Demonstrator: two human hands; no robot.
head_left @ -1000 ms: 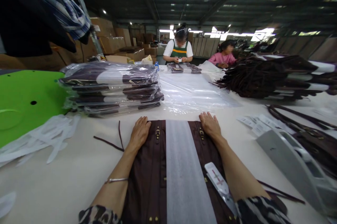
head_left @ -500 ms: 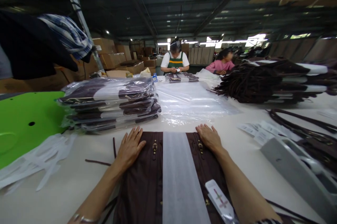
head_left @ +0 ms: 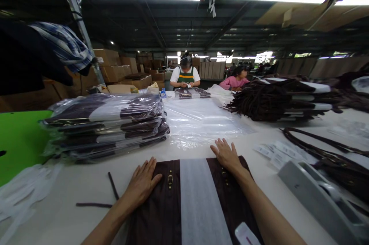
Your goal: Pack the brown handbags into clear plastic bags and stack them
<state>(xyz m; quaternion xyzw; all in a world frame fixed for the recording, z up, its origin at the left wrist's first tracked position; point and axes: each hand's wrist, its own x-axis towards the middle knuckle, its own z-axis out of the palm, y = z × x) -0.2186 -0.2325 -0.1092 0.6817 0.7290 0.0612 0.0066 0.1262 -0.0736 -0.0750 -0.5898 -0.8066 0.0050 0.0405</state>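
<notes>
A dark brown bag [head_left: 164, 206] lies flat in front of me, with small buckled straps near its far edge. Down its middle runs a band of white wrapping [head_left: 198, 195]. My left hand [head_left: 145, 179] rests on the bag's far left corner, fingers stretched out. On the far right part lies my right hand [head_left: 226, 156], its fingers spread and partly past the edge. Neither hand grips anything. A white tag [head_left: 245, 234] sits on the bag's near right side, cut off by the frame. Two dark cord ends [head_left: 113, 185] stick out to the left.
Plastic-wrapped brown bags [head_left: 106, 126] are stacked at left. Clear plastic sheets [head_left: 201, 118] lie ahead. Unwrapped bags [head_left: 282, 99] are piled at right, near labels [head_left: 278, 154] and a grey tape dispenser [head_left: 319, 199]. Two people [head_left: 186, 76] sit across the table.
The view has tilted up and shifted slightly right. My right hand has moved inward over the bag's far right corner. My left hand stays on the left corner.
</notes>
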